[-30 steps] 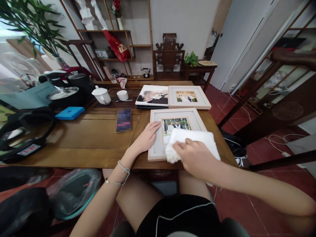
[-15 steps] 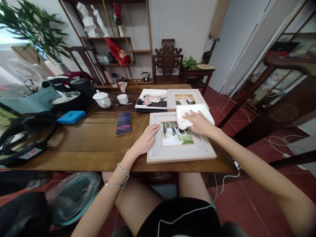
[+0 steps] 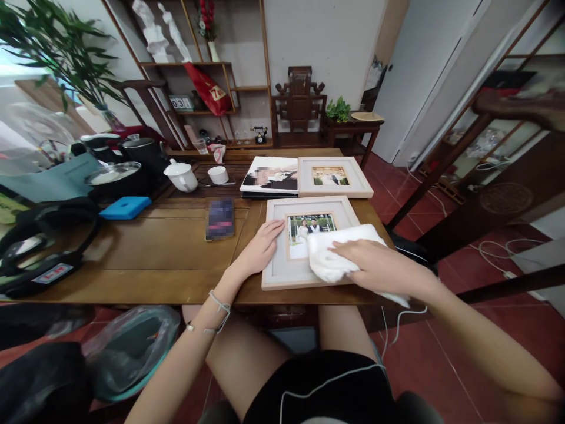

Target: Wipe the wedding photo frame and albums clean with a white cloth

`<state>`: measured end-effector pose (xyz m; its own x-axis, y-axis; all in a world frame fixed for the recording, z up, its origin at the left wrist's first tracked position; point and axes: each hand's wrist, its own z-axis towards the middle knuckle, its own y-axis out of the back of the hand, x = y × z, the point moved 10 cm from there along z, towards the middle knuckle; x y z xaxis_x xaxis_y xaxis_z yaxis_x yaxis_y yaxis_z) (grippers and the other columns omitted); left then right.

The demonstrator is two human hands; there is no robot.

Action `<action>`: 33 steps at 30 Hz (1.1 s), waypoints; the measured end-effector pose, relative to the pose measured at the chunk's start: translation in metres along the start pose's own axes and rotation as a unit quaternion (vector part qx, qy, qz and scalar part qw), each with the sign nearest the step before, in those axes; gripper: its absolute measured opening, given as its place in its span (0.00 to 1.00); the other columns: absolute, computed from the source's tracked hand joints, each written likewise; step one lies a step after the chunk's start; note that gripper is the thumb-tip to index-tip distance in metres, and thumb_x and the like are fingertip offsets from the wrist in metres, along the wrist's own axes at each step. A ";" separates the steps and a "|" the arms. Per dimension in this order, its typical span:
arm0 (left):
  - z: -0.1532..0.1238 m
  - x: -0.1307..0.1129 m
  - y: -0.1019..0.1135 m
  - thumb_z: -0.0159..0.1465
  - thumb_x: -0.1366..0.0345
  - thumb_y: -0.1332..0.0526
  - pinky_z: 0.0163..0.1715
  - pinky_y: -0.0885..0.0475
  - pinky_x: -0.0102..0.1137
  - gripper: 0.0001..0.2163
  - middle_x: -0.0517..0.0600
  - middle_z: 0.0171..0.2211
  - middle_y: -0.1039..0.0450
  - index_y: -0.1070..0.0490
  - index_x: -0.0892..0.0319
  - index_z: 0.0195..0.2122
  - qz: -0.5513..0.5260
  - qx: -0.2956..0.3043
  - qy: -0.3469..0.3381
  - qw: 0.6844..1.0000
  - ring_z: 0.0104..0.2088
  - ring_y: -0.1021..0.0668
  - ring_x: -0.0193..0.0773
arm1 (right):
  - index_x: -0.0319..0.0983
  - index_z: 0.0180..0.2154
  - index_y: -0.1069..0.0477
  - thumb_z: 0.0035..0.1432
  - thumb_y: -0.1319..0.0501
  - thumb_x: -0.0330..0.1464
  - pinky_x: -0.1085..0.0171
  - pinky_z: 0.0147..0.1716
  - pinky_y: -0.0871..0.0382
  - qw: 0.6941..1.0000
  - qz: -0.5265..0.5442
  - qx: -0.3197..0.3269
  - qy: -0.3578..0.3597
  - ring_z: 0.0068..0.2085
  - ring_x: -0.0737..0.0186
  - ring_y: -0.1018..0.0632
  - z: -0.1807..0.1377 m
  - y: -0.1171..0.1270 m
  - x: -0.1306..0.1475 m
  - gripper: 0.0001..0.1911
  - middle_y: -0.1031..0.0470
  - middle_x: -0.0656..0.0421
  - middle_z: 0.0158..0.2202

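A light wooden picture frame [image 3: 277,268] with a wedding photo lies flat at the table's front edge. My left hand [image 3: 263,244] rests on its left border, fingers stretched out over the edge. The thumb is not clearly seen. In my right hand [image 3: 375,262] is a folded white cloth [image 3: 326,250], which covers the frame's lower right part and part of the photo. One corner of the cloth hangs past the frame's right side. Behind it lie a second picture frame [image 3: 356,175] and a white photo book [image 3: 273,165] with a couple on its cover.
On the wooden table [image 3: 176,247] are a dark blurred booklet [image 3: 220,219], a blue box [image 3: 126,207], a lidded white cup [image 3: 180,176], a small white bowl [image 3: 218,175] and a black headset [image 3: 53,235]. A lined bin [image 3: 154,365] stands below at left. Cables [image 3: 406,318] trail at right.
My right hand has swept the cloth from the frame's upper right down to its lower right, uncovering the top border. The left hand has stayed on the left border.
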<state>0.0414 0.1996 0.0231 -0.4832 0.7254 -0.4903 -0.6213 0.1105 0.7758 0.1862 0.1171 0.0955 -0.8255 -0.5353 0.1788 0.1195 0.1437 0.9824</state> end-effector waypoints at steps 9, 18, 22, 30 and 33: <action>0.000 0.002 -0.001 0.64 0.74 0.54 0.63 0.46 0.49 0.22 0.58 0.61 0.41 0.40 0.62 0.59 0.004 -0.011 -0.003 1.000 0.63 0.41 0.46 | 0.32 0.57 0.38 0.52 0.49 0.23 0.45 0.58 0.50 0.992 -0.054 -0.088 -0.067 0.62 0.45 0.41 0.103 -0.009 -0.040 0.28 0.36 0.46 0.59; -0.001 -0.001 0.028 0.61 0.75 0.53 0.51 0.33 0.41 0.13 0.56 0.44 0.35 0.40 0.61 0.46 -0.024 -0.139 0.052 0.989 0.46 0.30 0.41 | 0.36 0.56 0.37 0.52 0.46 0.24 0.41 0.55 0.47 0.999 0.005 -0.049 0.022 0.62 0.41 0.42 0.110 -0.042 0.007 0.28 0.38 0.45 0.60; -0.007 0.011 0.032 0.58 0.77 0.51 0.52 0.35 0.42 0.15 0.55 0.43 0.39 0.44 0.61 0.46 -0.025 -0.190 0.088 0.978 0.47 0.32 0.41 | 0.37 0.56 0.35 0.47 0.45 0.21 0.44 0.56 0.45 0.990 0.060 -0.015 0.129 0.61 0.44 0.39 0.085 -0.051 0.028 0.31 0.35 0.48 0.58; -0.012 0.045 0.013 0.58 0.65 0.39 0.47 0.29 0.43 0.26 0.61 0.53 0.41 0.52 0.58 0.53 -0.196 -0.173 0.209 0.942 0.56 0.33 0.48 | 0.47 0.57 0.35 0.44 0.47 0.18 0.53 0.56 0.38 0.960 0.181 0.045 0.207 0.55 0.57 0.29 -0.016 -0.030 -0.008 0.38 0.29 0.61 0.55; -0.013 0.047 0.010 0.57 0.63 0.37 0.48 0.29 0.43 0.30 0.62 0.53 0.38 0.53 0.58 0.55 -0.227 -0.157 0.232 0.933 0.55 0.31 0.48 | 0.49 0.57 0.35 0.43 0.49 0.18 0.50 0.57 0.39 0.977 0.161 0.011 0.140 0.59 0.55 0.33 -0.042 -0.021 -0.045 0.39 0.31 0.64 0.56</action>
<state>0.0046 0.2259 0.0023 -0.2970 0.2714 -0.9155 -0.9414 0.0770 0.3283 0.2444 0.1031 0.0691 -0.5629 -0.6662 0.4891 0.3341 0.3579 0.8719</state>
